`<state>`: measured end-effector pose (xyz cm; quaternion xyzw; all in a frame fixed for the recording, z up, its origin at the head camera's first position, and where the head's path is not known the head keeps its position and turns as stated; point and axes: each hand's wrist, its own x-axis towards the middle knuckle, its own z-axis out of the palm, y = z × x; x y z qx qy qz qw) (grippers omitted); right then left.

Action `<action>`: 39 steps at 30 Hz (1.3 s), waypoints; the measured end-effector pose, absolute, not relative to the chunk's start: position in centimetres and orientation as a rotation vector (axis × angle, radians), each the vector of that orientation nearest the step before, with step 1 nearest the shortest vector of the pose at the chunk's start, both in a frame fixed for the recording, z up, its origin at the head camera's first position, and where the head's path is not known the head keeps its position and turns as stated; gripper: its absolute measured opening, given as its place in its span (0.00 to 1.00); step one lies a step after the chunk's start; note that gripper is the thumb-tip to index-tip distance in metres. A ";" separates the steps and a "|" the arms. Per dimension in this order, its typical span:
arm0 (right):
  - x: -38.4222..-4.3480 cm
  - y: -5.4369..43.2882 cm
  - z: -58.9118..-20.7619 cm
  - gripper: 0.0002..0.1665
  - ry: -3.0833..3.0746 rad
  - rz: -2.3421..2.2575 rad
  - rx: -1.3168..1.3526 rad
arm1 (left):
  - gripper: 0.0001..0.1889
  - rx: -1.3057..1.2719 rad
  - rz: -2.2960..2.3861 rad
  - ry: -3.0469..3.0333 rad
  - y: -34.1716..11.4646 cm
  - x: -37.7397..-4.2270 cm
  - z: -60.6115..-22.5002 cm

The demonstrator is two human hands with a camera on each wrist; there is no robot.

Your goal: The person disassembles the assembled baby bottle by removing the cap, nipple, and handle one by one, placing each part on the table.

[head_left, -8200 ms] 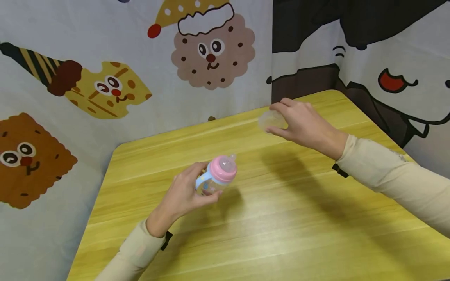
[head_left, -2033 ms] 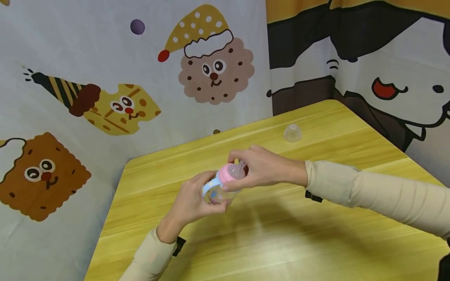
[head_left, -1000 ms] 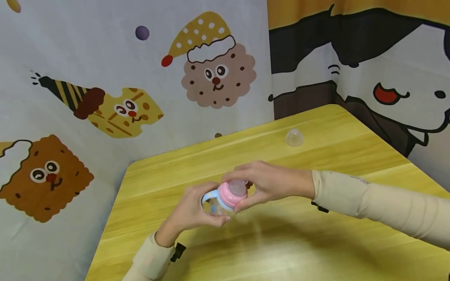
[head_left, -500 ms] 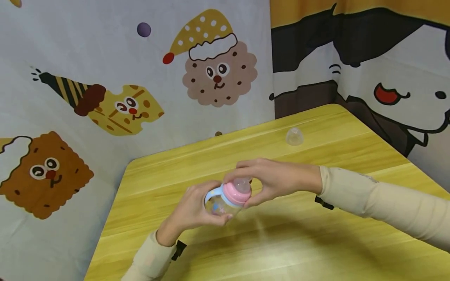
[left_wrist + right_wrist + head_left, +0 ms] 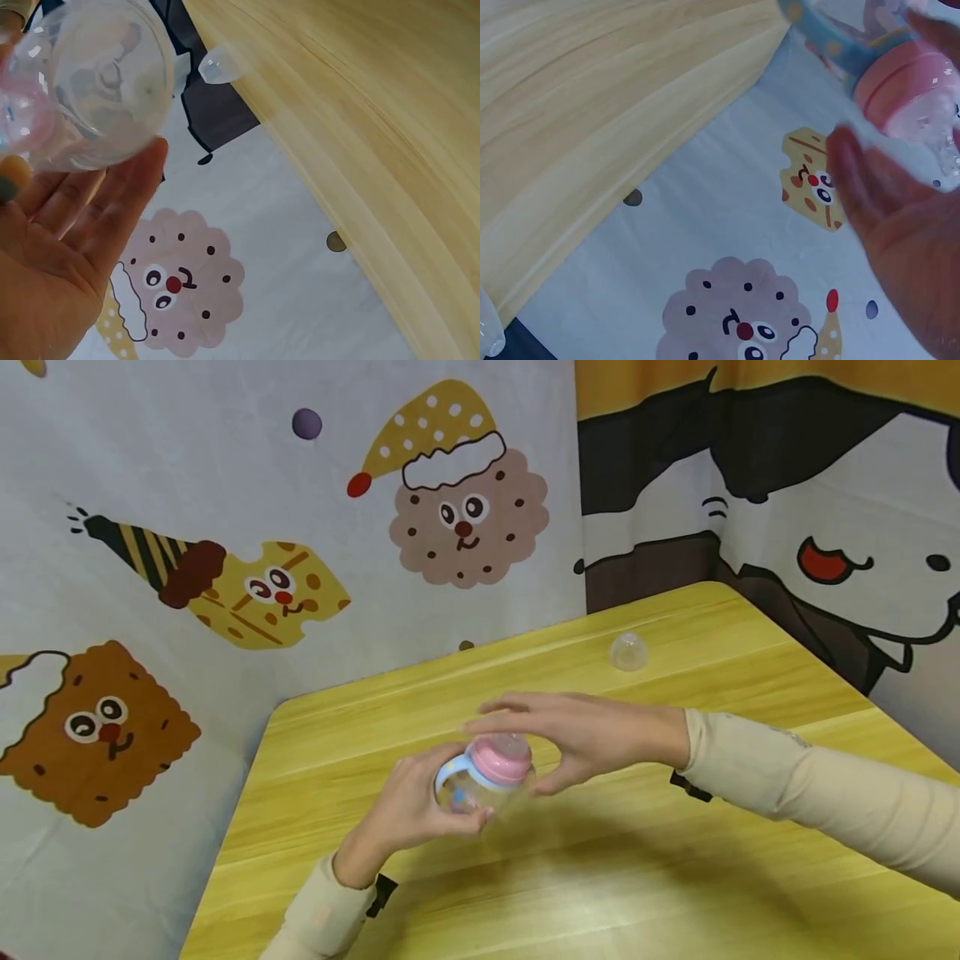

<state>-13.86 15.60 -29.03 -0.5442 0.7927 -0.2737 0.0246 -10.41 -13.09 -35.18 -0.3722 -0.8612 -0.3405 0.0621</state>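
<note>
A clear baby bottle with a pink collar, a transparent nipple and a light blue handle is held tilted above the table. My left hand grips it around the body, thumb in front. Its round clear base shows in the left wrist view. Right at the bottle's top is my right hand, fingers extended over the nipple and thumb low, spread apart around the pink collar. In the right wrist view a gap shows between the right hand's fingers and the collar.
A clear dome-shaped cap stands on the yellow wood-grain table near its back edge. Behind the table hang white cloths with cartoon cookies and a large cartoon animal.
Earlier the right hand held the cap, which now stands at the back of the table. Within the last half second the right fingers have loosened from the collar and straightened. The left hand keeps its grip.
</note>
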 end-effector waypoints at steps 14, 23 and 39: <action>-13.4 14.9 -28.7 0.31 2.843 -0.821 -1.194 | 0.32 -1.087 -0.894 -2.591 -12.7 -9.9 -35.1; -13.3 14.7 -29.6 0.27 2.822 -0.809 -1.110 | 0.31 -1.108 -0.859 -2.602 -12.0 -9.8 -35.0; -14.1 14.8 -29.2 0.21 2.730 -0.918 -1.152 | 0.31 -1.123 -0.837 -2.613 -11.5 -10.4 -34.5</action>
